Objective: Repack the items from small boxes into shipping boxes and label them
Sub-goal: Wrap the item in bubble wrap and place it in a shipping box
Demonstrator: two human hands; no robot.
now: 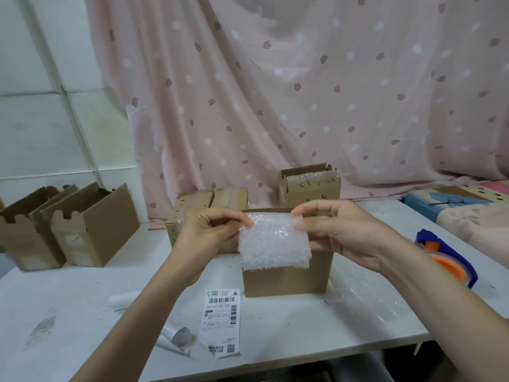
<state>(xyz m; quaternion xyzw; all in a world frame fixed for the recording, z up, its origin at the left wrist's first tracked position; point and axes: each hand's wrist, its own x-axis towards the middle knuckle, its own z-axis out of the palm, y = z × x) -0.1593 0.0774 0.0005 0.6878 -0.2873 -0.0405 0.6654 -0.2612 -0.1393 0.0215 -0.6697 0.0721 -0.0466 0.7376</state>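
Both hands, left [212, 230] and right [338, 230], pinch a white bubble-wrap sheet [274, 241] by its top corners above an open brown cardboard shipping box [286, 279] on the white desk [82, 299]; padding appears under way, lowering it inside likely next.

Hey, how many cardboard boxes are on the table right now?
5. Two open boxes at far left, a taped box behind the left hand, a bubble-wrap-filled box at the back, and the centre box behind the bubble wrap. Others may be hidden.
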